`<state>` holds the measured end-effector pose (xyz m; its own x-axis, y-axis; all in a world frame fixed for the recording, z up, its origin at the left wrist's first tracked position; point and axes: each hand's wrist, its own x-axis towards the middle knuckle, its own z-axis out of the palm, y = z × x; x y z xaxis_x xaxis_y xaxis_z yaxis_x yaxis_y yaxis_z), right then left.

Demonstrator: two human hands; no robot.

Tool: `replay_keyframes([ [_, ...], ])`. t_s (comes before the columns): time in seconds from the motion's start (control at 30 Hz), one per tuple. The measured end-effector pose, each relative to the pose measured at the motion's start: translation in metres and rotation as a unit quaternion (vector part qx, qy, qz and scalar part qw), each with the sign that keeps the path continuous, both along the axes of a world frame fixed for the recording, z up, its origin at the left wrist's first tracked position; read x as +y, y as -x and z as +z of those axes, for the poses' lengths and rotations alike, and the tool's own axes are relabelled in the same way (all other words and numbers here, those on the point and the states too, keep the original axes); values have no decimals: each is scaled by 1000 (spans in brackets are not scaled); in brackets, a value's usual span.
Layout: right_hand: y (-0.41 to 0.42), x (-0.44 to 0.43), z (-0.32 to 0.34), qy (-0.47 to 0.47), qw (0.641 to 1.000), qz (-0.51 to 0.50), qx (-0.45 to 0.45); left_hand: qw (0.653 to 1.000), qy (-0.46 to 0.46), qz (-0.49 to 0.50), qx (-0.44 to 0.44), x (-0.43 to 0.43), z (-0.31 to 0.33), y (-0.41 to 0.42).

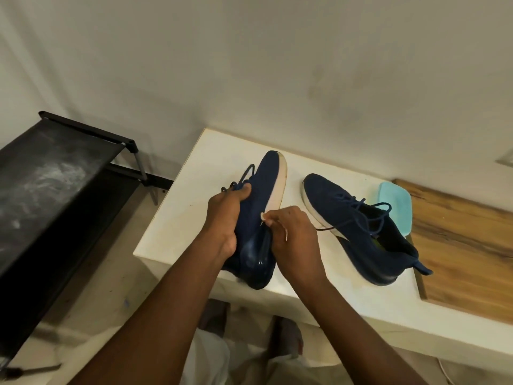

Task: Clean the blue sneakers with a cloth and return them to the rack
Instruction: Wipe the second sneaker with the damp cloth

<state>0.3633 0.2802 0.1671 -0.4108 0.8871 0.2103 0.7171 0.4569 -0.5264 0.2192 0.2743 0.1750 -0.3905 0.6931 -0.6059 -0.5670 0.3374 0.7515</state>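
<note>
Blue sneaker [263,184] on edge, toe away | left hand [222,220] fingers grip it | right hand [297,237] fingers pinch cloth [263,217]

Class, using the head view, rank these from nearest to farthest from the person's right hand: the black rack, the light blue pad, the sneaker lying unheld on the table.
Measured from the right hand:
1. Unheld sneaker, just to the hand's right.
2. Light blue pad, farther right, beyond that sneaker.
3. Black rack, far off to the left.
</note>
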Motion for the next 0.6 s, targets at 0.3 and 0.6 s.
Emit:
replay_keyframes([
  [0.3, 4, 17, 24, -24, 999, 42, -5, 990, -57, 29, -128, -5, 8, -8],
  [0.6, 19, -4, 42, -27, 994, 107, 4, 981, -99, 6, -169, -7, 12, -6],
])
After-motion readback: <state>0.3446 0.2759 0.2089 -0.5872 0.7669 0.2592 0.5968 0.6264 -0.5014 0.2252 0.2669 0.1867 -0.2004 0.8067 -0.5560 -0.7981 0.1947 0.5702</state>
